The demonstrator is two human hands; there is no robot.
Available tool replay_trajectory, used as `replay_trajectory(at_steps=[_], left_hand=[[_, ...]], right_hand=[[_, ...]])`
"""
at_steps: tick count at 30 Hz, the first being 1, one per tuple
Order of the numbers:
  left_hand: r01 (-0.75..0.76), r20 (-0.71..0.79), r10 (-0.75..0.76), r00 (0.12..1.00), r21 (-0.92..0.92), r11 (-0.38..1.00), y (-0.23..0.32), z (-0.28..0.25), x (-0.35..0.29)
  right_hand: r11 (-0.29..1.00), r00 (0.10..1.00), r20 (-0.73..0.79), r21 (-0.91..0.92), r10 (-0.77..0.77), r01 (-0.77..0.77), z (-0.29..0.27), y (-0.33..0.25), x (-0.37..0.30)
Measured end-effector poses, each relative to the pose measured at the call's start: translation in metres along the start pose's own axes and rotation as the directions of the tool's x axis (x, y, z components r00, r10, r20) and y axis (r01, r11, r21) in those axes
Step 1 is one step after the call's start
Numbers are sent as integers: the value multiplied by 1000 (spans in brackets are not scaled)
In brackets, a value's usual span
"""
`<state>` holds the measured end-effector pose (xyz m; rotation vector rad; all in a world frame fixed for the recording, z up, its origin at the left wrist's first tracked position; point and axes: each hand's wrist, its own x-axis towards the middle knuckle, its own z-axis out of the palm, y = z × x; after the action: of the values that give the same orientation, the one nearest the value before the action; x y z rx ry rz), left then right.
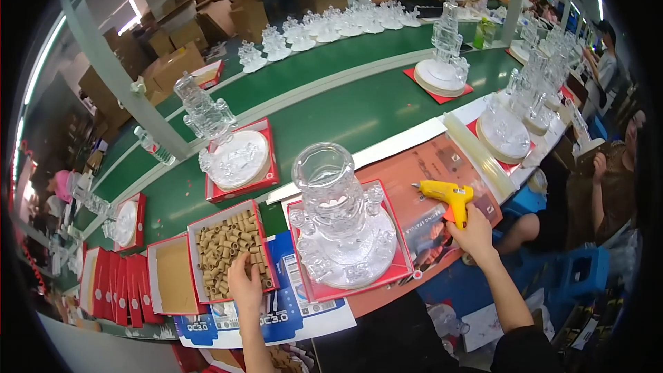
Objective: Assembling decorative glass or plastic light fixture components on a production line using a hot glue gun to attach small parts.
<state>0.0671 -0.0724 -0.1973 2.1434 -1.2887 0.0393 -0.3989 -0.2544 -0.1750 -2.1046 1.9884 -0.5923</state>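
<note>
My right hand grips a yellow hot glue gun by its handle, nozzle toward the left. My left hand reaches into an open red-rimmed box full of short brown cardboard tubes. Its fingers and thumb are apart at the tubes, and no tube shows in its grasp. Between my hands stands a clear, bottle-shaped ornament on a round, glittery white base, with small clear figures around it. That base rests in a shallow red box lid.
An open box and red boxes stand left. Similar ornaments on red lids sit along the green conveyor. A clear strip roll lies beyond the glue gun. Co-workers sit at the far side and right; a blue stool stands right.
</note>
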Motion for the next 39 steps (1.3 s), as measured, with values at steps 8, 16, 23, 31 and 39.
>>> replay_trajectory(at_steps=[8,16,23,31,39], left_hand=[[106,-35,-108,993,-52,993,14,-3,1],[206,-3,-212,977,-207,956,9,-5,-5],[170,-150,-306,940,-572,802,27,-9,-22],[348,108,-413,904,-747,566,111,-33,-96],[251,198,-168,966,-877,410,192,-27,-83]], right_hand=[[958,987,157,287,-45,-2,0,15,15],[106,727,686,724,-12,-681,-8,13,1],[103,997,66,993,-30,-63,-13,13,-53],[-29,996,66,997,-51,-68,-51,-21,-71],[187,964,177,972,-201,-139,-71,-57,-103]])
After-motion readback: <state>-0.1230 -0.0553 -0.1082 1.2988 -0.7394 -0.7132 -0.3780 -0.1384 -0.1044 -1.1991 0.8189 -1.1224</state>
